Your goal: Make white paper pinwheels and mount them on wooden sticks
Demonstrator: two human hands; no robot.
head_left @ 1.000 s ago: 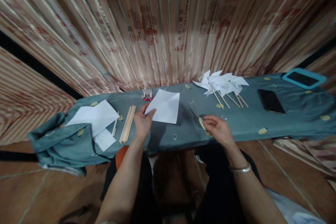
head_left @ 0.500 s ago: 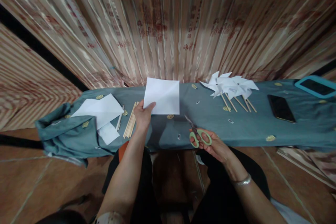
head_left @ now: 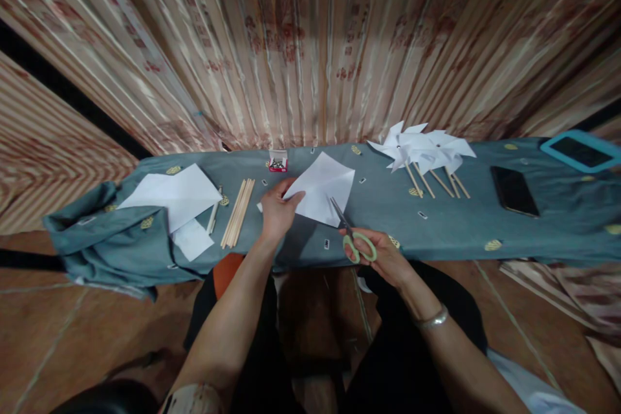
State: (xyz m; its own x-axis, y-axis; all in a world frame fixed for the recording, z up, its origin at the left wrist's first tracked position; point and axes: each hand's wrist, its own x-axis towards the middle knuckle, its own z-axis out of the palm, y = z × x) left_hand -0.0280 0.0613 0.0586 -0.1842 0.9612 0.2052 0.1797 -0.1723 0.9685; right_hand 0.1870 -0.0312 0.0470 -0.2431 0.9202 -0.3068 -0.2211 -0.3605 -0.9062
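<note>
Head camera: the one view, worn on the person's head, facing forward and steeply down
Table [head_left: 446, 233]: seen from above its near long edge, close to the lens, crossing nearly the full width
Hands: left hand [head_left: 280, 210] and right hand [head_left: 381, 255] near mid-frame, forearms entering from the bottom
Curtain [head_left: 315, 45]: behind the table, farther off, filling the upper part
Legs [head_left: 388, 349]: directly below the lens, floor [head_left: 39, 330] showing around them
</note>
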